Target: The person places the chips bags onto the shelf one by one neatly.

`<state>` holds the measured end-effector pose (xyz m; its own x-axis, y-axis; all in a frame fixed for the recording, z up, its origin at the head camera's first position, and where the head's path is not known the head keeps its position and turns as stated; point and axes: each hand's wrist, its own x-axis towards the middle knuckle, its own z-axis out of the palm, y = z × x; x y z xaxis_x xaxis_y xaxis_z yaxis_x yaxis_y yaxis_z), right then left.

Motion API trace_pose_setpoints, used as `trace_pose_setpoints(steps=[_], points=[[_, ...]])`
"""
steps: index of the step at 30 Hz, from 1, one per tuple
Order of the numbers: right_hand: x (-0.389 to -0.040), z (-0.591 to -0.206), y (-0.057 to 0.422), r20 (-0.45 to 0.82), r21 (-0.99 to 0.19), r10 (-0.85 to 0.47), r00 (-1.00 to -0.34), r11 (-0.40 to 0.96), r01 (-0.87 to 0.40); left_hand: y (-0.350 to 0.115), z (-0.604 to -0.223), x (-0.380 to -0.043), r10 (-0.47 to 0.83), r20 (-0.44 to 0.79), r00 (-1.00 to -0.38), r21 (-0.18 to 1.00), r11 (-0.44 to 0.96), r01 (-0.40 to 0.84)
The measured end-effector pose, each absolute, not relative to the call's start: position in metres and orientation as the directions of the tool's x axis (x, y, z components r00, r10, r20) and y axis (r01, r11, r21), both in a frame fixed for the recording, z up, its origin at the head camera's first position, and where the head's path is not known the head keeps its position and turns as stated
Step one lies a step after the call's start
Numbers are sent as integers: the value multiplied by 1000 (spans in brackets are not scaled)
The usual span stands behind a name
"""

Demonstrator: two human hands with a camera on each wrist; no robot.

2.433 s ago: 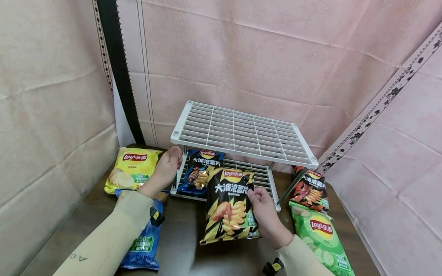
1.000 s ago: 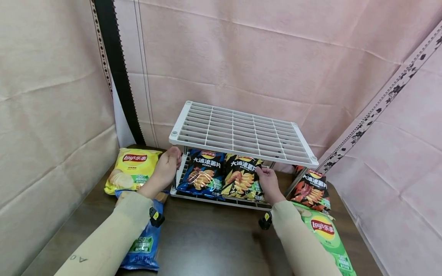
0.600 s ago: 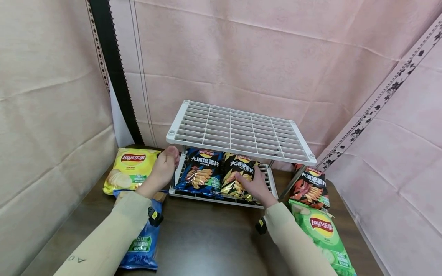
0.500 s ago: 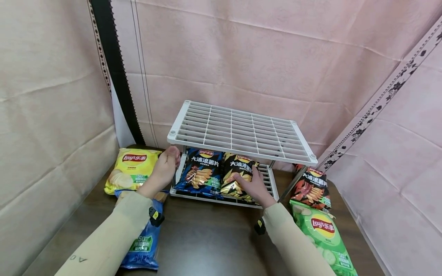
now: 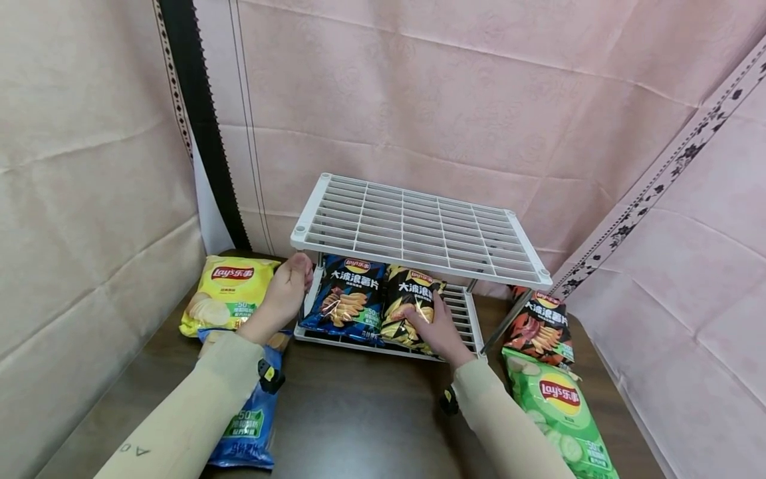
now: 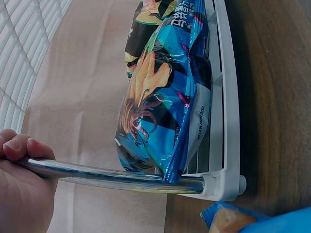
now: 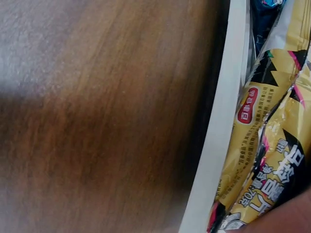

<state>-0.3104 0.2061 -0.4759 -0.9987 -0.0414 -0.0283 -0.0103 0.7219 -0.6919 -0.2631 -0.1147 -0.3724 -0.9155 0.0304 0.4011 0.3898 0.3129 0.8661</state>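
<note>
My left hand (image 5: pixel 287 289) grips the chrome post (image 6: pixel 116 179) at the rack's front left corner, fingers curled round it below the top shelf. On the lower shelf lies a blue chip bag (image 5: pixel 346 296). Against its right side is a black-and-gold chip bag (image 5: pixel 409 293), tilted a little. My right hand (image 5: pixel 441 329) holds that bag by its right side, thumb across the front and fingers at the right edge. In the right wrist view, the bag's gold lower edge (image 7: pixel 248 141) sits just inside the white shelf rim, and only a blurred bit of the hand shows.
The white rack's top shelf (image 5: pixel 419 229) overhangs the bags. Left of it lie a yellow chip bag (image 5: pixel 224 293) and another blue bag (image 5: pixel 245 412). To the right are a black-and-red bag (image 5: pixel 541 329) and a green bag (image 5: pixel 559 406) on the brown table (image 5: pixel 353 412).
The black-and-gold chip bag went from in front of the rack onto the lower shelf, then slid slightly left. My right hand shifted from its upper edge to its side. The left hand stayed put.
</note>
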Motion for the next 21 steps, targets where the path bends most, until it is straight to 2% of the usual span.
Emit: trace_pose_setpoints(steps=[4,12,21], points=[[-310,-479,206,-34,-691,-31,-999,723,1,-116,-374,-265,31,395,-918,866,320,384],[-297,-475,209,6,-655,22,-1000,756,13,-122,-401,-291,42,393,-919,875,289,388],[-247,-447,228,107,-561,-81,-991,818,-128,-124,-405,-294,63,434,-899,860,270,434]])
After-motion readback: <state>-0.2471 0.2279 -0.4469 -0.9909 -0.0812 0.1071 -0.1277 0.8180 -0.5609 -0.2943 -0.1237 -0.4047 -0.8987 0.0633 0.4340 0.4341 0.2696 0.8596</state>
